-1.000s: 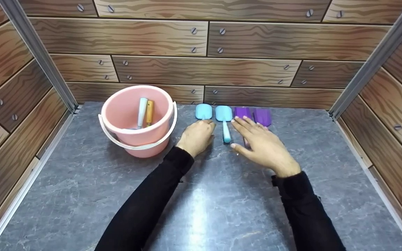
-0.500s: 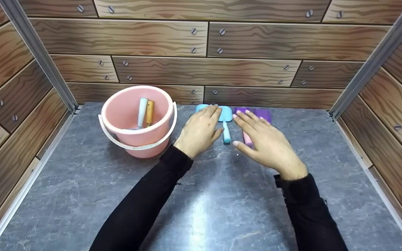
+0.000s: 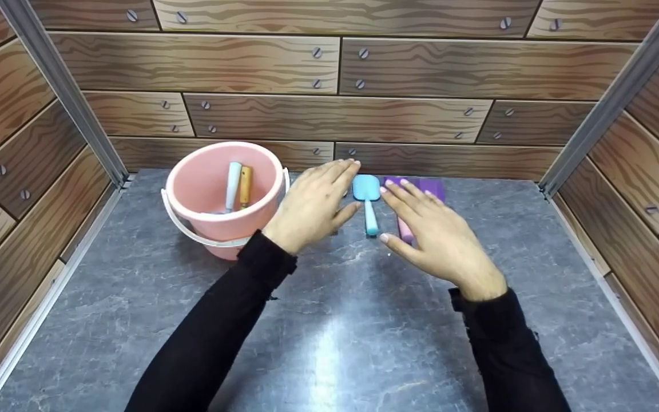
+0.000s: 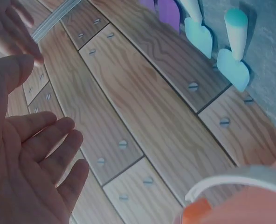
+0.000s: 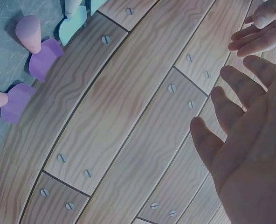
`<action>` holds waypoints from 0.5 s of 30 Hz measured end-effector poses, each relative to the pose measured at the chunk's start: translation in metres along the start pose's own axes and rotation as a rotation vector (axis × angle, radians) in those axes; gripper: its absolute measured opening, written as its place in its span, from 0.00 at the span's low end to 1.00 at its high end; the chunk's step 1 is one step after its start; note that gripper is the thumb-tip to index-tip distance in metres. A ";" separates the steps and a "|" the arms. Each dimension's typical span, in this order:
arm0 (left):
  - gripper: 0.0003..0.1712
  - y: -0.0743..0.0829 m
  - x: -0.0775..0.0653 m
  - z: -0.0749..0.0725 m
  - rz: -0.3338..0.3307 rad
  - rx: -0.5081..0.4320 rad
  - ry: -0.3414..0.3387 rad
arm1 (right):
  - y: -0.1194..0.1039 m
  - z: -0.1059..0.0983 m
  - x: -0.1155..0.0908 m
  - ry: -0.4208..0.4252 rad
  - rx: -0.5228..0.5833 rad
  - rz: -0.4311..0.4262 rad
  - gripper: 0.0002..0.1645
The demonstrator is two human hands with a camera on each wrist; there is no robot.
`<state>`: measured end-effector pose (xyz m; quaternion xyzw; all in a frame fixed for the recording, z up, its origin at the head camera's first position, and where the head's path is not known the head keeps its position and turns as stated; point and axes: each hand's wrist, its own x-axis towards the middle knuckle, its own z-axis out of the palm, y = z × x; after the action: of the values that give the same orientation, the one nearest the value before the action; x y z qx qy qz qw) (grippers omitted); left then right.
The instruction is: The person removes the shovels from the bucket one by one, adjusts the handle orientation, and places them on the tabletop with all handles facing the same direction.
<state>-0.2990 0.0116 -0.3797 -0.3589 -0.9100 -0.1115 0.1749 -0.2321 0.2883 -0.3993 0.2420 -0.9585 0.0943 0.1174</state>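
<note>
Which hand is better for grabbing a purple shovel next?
Probably the right hand: it's open, empty and nearer the purple shovels. The left hand is open too, but farther away, by the pink bucket.

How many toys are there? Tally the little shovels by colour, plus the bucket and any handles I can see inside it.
Blue shovels: 2
Purple shovels with pink handles: 2
Pink bucket: 1
Pale blue handle inside it: 1
Yellow handle inside it: 1
Total: 7
</note>
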 end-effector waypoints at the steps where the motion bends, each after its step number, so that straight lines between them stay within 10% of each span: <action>1: 0.44 -0.001 -0.001 -0.003 -0.003 0.003 -0.008 | -0.001 0.000 0.000 0.001 -0.001 -0.003 0.51; 15: 0.44 -0.023 -0.020 -0.028 -0.017 -0.007 -0.036 | -0.012 0.000 0.000 0.002 -0.018 -0.044 0.51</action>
<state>-0.2948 -0.0267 -0.3635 -0.3537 -0.9156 -0.1097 0.1564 -0.2261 0.2776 -0.3975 0.2619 -0.9536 0.0834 0.1227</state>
